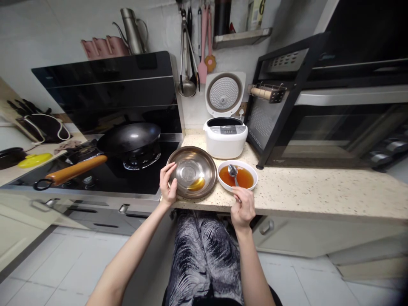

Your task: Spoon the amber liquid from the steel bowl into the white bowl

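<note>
My left hand [168, 183] grips the left rim of a shallow round metal dish [180, 159], thumb on the inside and fingers along the edge. A small pool of amber liquid [196, 184] lies low on the dish's right side. In my right hand [243, 207] is a metal spoon [233, 171], held by the handle. Its bowl is over the white bowl [256, 177] of reddish-brown liquid [245, 175]; whether it touches the liquid I cannot tell. Dish and bowl are side by side near the counter's front edge.
Behind the bowl stands a white rice cooker [226, 142] with its lid up. A black wok [129, 138] sits on the stove at left, its orange handle [76, 169] reaching toward the front. An oven [334, 131] is at right. Utensils [188, 55] hang on the wall.
</note>
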A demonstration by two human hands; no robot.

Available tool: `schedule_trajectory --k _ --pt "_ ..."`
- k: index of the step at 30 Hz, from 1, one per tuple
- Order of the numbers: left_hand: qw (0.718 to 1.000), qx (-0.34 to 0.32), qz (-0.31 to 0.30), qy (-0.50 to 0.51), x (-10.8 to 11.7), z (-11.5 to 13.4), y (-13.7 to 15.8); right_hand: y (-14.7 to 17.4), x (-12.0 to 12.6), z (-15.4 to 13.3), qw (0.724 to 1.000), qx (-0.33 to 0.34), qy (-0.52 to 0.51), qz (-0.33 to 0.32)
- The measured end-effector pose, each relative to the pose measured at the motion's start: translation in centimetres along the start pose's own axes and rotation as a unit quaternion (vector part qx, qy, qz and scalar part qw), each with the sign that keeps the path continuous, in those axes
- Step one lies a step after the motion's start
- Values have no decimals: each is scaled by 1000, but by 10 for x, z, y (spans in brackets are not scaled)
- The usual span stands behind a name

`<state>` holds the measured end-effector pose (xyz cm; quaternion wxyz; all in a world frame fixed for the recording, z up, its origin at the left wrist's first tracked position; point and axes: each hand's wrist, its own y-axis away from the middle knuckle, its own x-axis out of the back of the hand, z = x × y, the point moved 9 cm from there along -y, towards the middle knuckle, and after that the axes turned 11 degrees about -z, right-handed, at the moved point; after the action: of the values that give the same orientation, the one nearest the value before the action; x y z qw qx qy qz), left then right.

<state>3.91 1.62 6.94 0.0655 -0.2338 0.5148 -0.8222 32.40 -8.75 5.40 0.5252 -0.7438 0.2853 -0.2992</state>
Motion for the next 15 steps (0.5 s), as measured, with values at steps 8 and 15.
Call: schedule_trajectory --k 8,15 --pt "1000 -7 1 6 0 1 0 2 -4 -10 990 -87 -105 30" --pt "1000 -8 3 6 0 1 0 5 -46 -24 981 -98 -155 -69"
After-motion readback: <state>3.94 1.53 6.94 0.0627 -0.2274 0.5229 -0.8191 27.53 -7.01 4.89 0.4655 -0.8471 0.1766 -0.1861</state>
